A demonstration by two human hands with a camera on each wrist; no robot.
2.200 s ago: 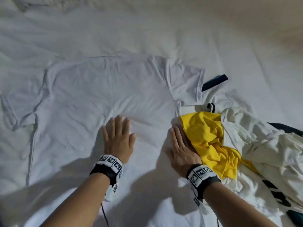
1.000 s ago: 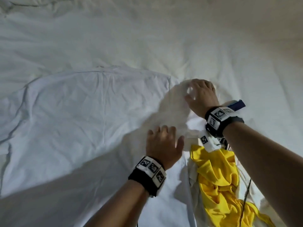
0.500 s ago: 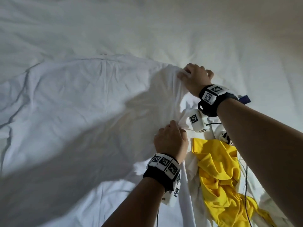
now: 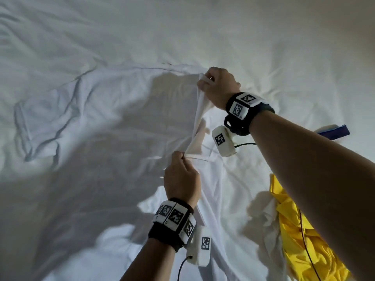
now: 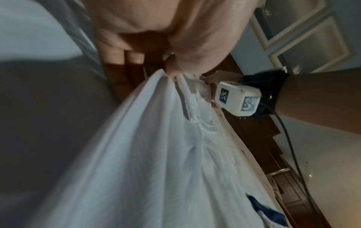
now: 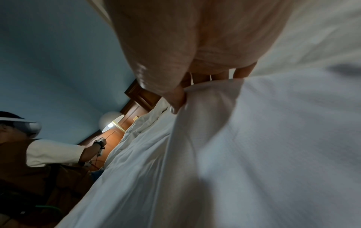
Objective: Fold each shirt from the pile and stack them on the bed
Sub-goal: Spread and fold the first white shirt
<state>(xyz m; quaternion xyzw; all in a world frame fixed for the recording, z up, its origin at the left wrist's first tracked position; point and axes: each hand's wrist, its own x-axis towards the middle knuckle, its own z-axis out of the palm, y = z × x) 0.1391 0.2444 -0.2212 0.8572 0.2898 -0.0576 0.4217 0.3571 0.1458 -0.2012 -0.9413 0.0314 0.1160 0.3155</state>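
On the bed [image 4: 263,47], nearest the camera, the left hand [image 4: 181,180] pinched the white shirt [image 4: 101,118] at its right edge; farther off, the right hand [image 4: 218,86] gripped the same lifted edge near the shoulder. The soft, light cloth would likely sag unless held at seams. The yellow shirt [image 4: 294,230] lay crumpled alongside, partly behind the forearm; white on white blurred the outline.

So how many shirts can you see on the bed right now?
3 at least. The white shirt lies spread out, its right edge lifted by the left hand and right hand. The yellow shirt is crumpled at the right, a cream one beside it. More may be hidden.
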